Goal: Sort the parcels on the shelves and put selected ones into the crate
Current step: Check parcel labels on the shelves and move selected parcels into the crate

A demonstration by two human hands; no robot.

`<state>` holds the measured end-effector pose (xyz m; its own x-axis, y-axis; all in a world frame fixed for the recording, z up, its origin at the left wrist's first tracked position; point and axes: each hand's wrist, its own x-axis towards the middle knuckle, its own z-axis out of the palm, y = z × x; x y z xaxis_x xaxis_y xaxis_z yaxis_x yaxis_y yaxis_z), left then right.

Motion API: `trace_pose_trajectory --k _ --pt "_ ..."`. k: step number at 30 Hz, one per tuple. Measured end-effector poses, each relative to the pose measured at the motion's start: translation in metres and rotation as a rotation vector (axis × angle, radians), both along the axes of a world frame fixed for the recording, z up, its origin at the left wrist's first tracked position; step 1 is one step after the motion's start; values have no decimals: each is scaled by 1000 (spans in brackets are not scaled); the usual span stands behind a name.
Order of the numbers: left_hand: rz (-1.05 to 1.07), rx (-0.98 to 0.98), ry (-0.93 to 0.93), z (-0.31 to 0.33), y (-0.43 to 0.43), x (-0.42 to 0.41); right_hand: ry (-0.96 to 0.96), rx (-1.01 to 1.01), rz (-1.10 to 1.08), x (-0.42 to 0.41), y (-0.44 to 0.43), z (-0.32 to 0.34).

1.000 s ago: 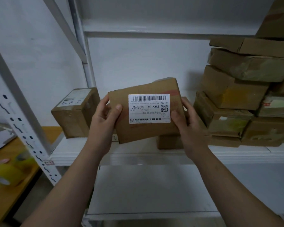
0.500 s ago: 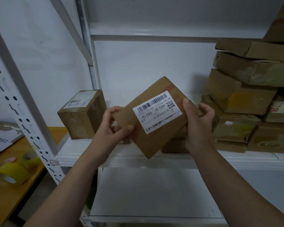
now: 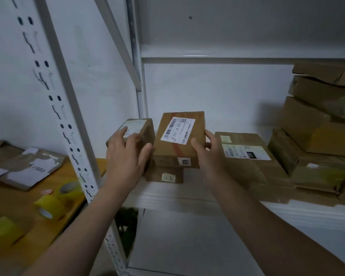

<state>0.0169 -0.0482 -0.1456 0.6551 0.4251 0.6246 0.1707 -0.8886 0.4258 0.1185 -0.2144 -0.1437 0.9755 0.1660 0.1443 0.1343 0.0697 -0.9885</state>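
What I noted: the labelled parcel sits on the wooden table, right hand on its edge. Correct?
No. The head view shows the labelled parcel sitting on a smaller box on the white shelf, not the wooden table, right hand on its edge.

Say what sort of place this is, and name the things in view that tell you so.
Probably a parcel storeroom or sorting room. White metal shelves hold stacked cardboard parcels, the middle parcel bears a barcode label, and rolls of yellow tape lie on a wooden table beside them.
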Motion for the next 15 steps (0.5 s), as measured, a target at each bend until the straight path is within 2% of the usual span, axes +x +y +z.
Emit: trace_pose_trajectory --k 4,5,8,11,15 --pt "85 139 351 -2 33 16 -48 -160 -79 16 28 -8" --pt "67 167 379 -4 36 19 -54 -214 -90 17 34 -13" --pt "31 224 349 -11 37 23 -80 -346 -116 13 43 -37" --pt "31 251 363 -16 35 26 -192 -420 -148 9 44 -52" --pt "48 231 336 -18 35 27 -352 -680 -123 12 40 -51"
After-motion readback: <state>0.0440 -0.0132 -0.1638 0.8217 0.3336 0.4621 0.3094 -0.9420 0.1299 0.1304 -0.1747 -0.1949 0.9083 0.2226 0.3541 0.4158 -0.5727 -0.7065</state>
